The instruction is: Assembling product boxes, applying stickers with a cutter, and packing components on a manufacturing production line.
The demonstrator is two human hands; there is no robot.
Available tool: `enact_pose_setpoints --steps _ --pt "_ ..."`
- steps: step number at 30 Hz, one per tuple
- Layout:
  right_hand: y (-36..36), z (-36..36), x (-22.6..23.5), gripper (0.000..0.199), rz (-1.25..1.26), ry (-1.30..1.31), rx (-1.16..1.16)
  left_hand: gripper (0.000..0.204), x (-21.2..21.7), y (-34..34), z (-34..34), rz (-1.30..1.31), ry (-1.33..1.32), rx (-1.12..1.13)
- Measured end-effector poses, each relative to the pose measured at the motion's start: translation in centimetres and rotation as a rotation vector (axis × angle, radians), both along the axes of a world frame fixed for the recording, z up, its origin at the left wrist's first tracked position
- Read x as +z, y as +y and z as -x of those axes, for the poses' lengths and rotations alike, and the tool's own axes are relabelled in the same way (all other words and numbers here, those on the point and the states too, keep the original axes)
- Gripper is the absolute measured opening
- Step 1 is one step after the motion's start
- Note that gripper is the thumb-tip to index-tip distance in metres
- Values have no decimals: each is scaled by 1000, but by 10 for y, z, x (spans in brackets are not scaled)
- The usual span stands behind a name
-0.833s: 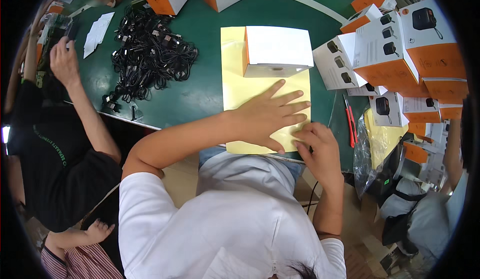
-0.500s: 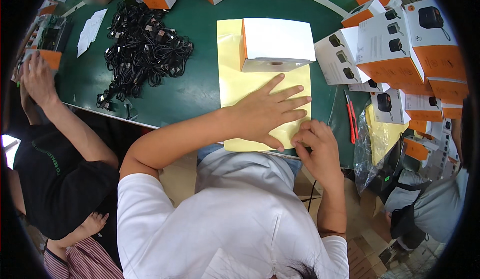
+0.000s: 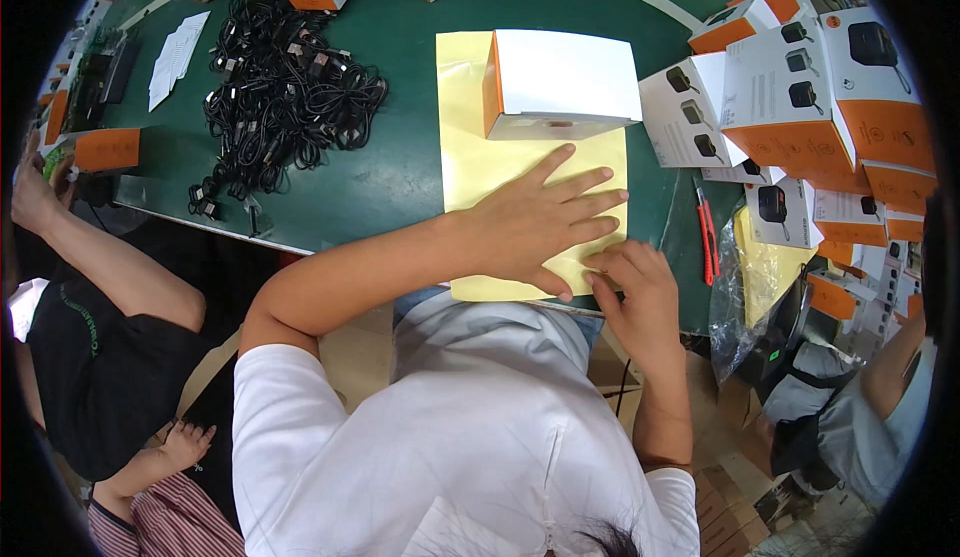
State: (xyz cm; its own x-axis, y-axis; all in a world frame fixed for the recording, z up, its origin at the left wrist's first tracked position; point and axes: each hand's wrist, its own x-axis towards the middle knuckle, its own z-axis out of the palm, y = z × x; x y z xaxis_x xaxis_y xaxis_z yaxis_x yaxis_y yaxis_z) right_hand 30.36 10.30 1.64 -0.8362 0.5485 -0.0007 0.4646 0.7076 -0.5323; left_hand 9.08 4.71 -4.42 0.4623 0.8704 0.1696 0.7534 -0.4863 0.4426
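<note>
A glossy yellow sheet (image 3: 465,172) lies on the green table in front of me. My left hand (image 3: 540,219) is spread flat on it, fingers apart. Near the sheet's lower right corner, my right hand (image 3: 632,282) is bent, its thumb and fingertips pinching the edge. The small bit of sheet between those fingertips is mostly hidden. A white box with an orange side (image 3: 565,82) rests on the upper part of the sheet, just beyond my left fingertips.
A tangle of black cables (image 3: 290,97) and white paper slips (image 3: 178,57) lie to the left. At right are a red cutter knife (image 3: 707,237), stacked white-and-orange boxes (image 3: 785,97) and a clear plastic bag (image 3: 738,307). A co-worker's arm (image 3: 120,267) is at far left.
My left hand stays spread on the sheet; my right fingers shift slightly at the corner. At left, the co-worker's hand moves outward beside an orange box. The view shifts slightly.
</note>
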Motion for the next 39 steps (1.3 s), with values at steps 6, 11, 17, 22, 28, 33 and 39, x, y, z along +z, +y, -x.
enact_pose_setpoints --steps 6,11,17,22,28,33,39 --pt "-2 5 0 13 -92 -85 72 89 3 0 0 4 26 -5" --pt "4 0 2 14 18 -111 99 88 6 2 1 15 47 -6" --pt "3 -16 9 11 734 343 -221 90 9 2 1 -13 53 -34" --pt "-1 -12 2 7 1012 585 -406 57 53 1 8 212 -499 46" --pt "-5 -5 -3 17 1011 642 -443 11 43 1 2 245 -671 65" --pt "-2 -1 -5 9 756 571 -328 6 48 -5 2 236 -682 65" --pt "-1 16 -6 6 549 824 -448 18 84 -30 11 170 -544 426"
